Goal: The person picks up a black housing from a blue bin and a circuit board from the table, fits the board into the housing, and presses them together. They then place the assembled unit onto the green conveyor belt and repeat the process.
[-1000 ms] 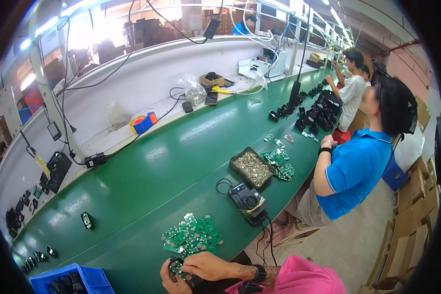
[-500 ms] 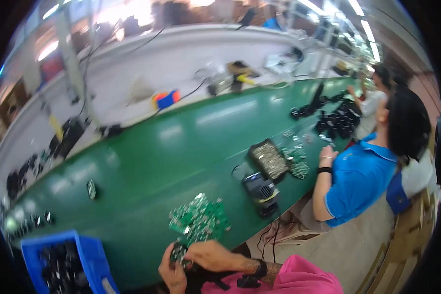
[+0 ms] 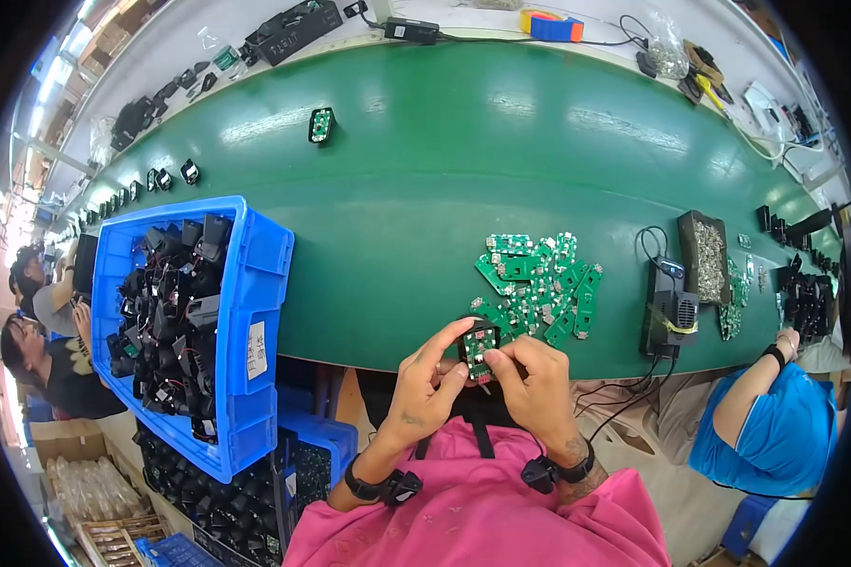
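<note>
A small black plastic housing (image 3: 464, 342) with a green circuit board (image 3: 479, 364) lying in it is held just off the table's front edge. My left hand (image 3: 427, 380) is closed around its left side, fingers along the far edge. My right hand (image 3: 536, 380) is closed on its right side, with thumb and fingertips at the board's edge; the fingers behind are hidden. Right beyond my hands a loose pile of green circuit boards (image 3: 542, 288) lies on the green table (image 3: 388, 236).
At left stands a blue crate (image 3: 264, 255) full of black housings with wires. One housing with a board (image 3: 321, 125) sits farther back. To the right are a black powered box (image 3: 672, 312) with cables and a tray (image 3: 707, 260) of small metal parts. A co-worker in blue (image 3: 766, 430) sits at right.
The view has swung left and levelled, so the blue crate shows more fully and the co-worker sits farther right. Both hands still hold the housing, which now faces up with its board plainly visible.
</note>
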A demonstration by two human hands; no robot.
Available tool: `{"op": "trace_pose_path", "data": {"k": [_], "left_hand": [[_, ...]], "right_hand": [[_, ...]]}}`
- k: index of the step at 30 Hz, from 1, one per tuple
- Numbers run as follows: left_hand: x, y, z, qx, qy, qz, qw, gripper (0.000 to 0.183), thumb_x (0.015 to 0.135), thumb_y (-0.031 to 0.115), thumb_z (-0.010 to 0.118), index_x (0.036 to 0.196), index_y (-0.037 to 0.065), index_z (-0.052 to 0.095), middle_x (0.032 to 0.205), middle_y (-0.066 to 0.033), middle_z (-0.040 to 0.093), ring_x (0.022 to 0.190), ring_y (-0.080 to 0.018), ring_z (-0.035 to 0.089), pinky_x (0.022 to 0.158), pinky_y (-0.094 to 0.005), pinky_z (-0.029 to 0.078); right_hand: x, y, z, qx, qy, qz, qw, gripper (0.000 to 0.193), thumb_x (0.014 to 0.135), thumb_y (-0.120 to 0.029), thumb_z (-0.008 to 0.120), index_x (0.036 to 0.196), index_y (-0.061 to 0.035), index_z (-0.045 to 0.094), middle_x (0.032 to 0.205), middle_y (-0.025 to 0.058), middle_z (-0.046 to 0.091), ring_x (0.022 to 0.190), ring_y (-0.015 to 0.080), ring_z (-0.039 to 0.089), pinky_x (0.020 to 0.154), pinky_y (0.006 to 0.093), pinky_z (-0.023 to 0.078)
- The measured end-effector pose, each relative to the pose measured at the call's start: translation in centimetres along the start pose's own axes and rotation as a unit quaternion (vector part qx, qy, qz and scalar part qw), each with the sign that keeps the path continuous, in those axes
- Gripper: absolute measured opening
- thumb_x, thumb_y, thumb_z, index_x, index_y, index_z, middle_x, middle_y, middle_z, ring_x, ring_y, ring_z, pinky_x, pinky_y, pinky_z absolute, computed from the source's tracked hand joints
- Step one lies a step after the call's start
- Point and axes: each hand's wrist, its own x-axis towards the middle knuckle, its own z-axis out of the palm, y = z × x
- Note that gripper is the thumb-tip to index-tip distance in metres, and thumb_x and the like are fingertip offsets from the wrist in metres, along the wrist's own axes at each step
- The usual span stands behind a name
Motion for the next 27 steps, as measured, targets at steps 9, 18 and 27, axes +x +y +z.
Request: {"op": "trace_pose_path", "data": {"k": [9, 18, 27], "left_hand": [[-0.1, -0.4, 0.4, -0.042, 0.017, -0.083, 0.996, 0.039, 0.094, -0.002, 0.051, 0.133, -0.001, 0.044, 0.12, -0.0182, 0.059, 0.076, -0.0167, 0.07, 0.059, -0.0246, 0.059], [1.1, 0.3, -0.3, -0.072, -0.028, -0.169, 0.983, 0.035, 0.095, -0.001, 0.05, 0.128, 0.0, 0.039, 0.115, -0.0205, 0.06, 0.086, -0.0255, 0.071, 0.061, -0.0287, 0.063], [0.7, 0.1, -0.8, -0.065, -0.037, -0.136, 0.988, 0.044, 0.095, -0.002, 0.05, 0.138, 0.0, 0.039, 0.112, -0.0173, 0.061, 0.085, -0.0223, 0.07, 0.066, -0.0276, 0.062]], "right_hand": [[-0.6, 0.0, 0.2, 0.016, -0.006, 0.095, 0.995, 0.019, 0.09, -0.012, 0.066, 0.103, 0.0024, 0.063, 0.069, 0.0145, 0.063, 0.053, 0.0266, 0.06, 0.051, 0.0354, 0.046], [-0.1, -0.5, 0.3, 0.054, -0.078, 0.095, 0.991, 0.04, 0.095, -0.009, 0.055, 0.133, -0.0004, 0.052, 0.088, 0.0224, 0.067, 0.07, 0.0339, 0.067, 0.064, 0.0389, 0.052], [-0.4, 0.4, 1.6, 0.043, -0.046, 0.038, 0.997, 0.037, 0.095, -0.01, 0.057, 0.131, -0.002, 0.056, 0.101, 0.0213, 0.067, 0.082, 0.0327, 0.067, 0.072, 0.0391, 0.052]]}}
